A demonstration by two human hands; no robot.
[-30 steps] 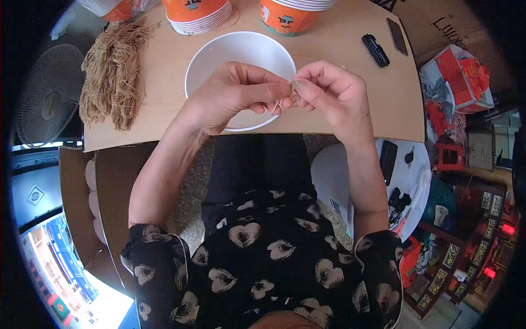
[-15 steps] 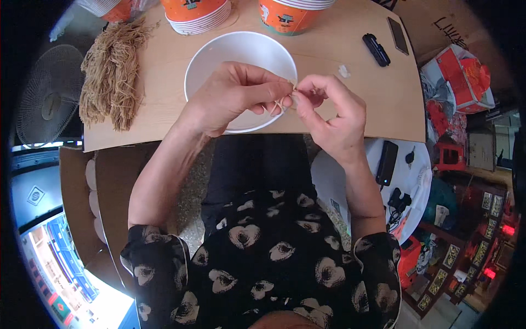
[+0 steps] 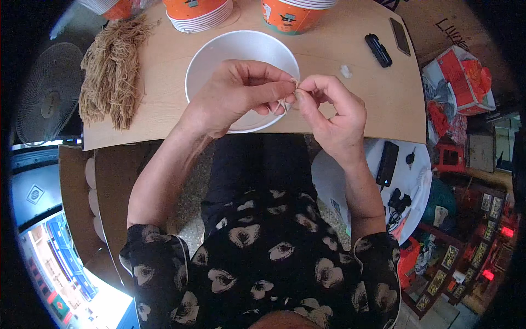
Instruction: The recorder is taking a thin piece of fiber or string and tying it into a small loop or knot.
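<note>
Across pale wood desk [image 3: 383,107], head view: noted white bowl [image 3: 216,57], with tan strand bundle [image 3: 112,77] to left. Found pale strand [image 3: 283,105] over bowl's right rim, pinched tight by fingers of left hand [image 3: 233,94]. Recorded right hand [image 3: 339,115] lower than one second ago, with fingers closed on strand; judged handling as ongoing.

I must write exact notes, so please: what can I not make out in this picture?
Head view:
Pale strands: partly hidden by left hand and right hand.
White bowl: inside partly behind left hand.
Orange tubs: cut by upper edge.
White scrap: too small to identify.
</note>
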